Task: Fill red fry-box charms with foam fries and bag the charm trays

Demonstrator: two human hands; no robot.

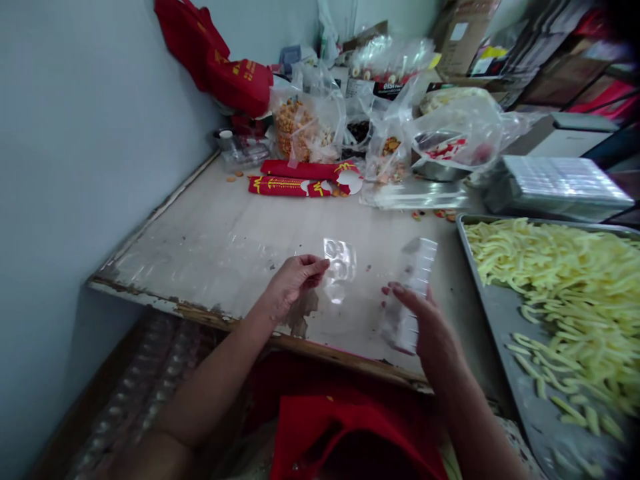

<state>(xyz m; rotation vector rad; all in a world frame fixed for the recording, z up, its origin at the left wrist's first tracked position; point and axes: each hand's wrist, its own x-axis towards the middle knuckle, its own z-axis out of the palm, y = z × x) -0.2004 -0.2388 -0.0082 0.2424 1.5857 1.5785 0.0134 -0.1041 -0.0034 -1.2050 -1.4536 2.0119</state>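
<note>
My left hand is closed, its thumb and fingertips pinched at the left edge of a small clear plastic sheet with round moulded shapes. Light glints off the sheet just above the worn tabletop. To the right, my right hand is wrapped around a long clear plastic stack with ridges along its right side. The thumb lies across the stack, and fingertips show at its left edge. Both the stack and this hand are slightly blurred.
A metal tray of pale yellow strips, like raw fries, stands at the right. Red packets, bags of snack pieces and stacked clear boxes line the table's back. The table's front edge is chipped; a wall borders the left.
</note>
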